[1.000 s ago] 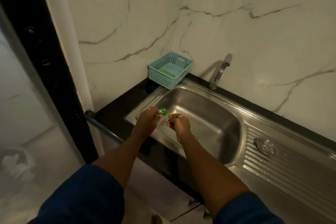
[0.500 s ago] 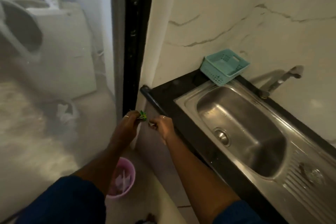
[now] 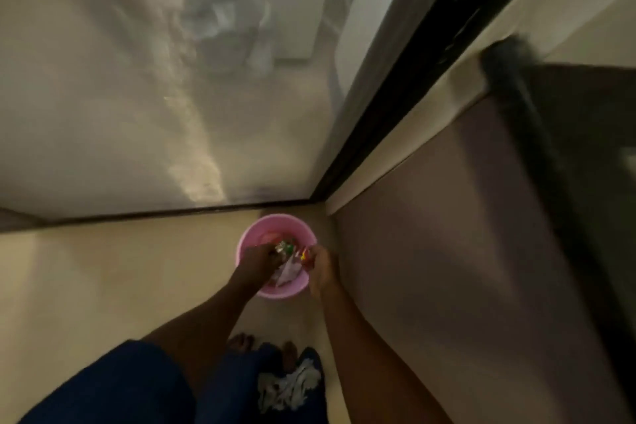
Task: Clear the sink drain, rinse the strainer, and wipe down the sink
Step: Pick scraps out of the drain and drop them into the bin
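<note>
Pale beige floor tiling (image 3: 120, 286) runs to a frosted glass door (image 3: 137, 96) at the far side, and a brownish cabinet front (image 3: 447, 234) rises on the right under a dark countertop edge (image 3: 537, 148). A round pink plastic bin (image 3: 275, 222) stands in the far corner, with crumpled white paper (image 3: 287, 274) inside.

Both hands are over the bin. A green and silvery scrap (image 3: 285, 246) sits at the tips of the left hand (image 3: 260, 262). Blur hides whether the fingers pinch it. The right hand (image 3: 321, 270) is at the bin's right rim, fingers bent, grip unclear.

A grey-white rag (image 3: 289, 385) lies near the person's bare feet (image 3: 241, 342).
</note>
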